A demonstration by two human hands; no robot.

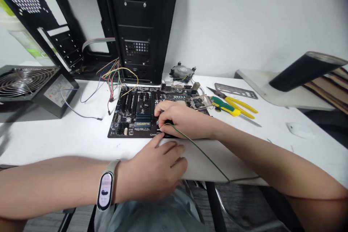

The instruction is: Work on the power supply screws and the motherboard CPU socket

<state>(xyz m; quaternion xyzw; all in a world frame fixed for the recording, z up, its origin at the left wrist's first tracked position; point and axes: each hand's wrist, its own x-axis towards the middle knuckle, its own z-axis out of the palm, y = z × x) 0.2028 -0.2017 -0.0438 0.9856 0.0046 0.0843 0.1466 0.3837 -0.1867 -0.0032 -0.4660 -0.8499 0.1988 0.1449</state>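
A black Gigabyte motherboard (145,107) lies flat on the white table before me. My right hand (181,117) is over its front part, thumb and fingers closed in a pinch. From this pinch a thin green wire (201,151) trails down to the right over the table edge; its near end is hidden by the fingers. My left hand (156,165), wearing a fitness band, is at the board's front edge. Its index finger reaches up by the right fingertips, the other fingers are loosely bent, and I see nothing held in it.
Behind the board stands a black computer case (141,25), with loose coloured wires (115,74) beside it. A power supply (35,87) sits at left, a cooler fan (182,71) at back. Yellow pliers (239,104), a green-yellow screwdriver (227,107) and a metal plate (236,91) lie right.
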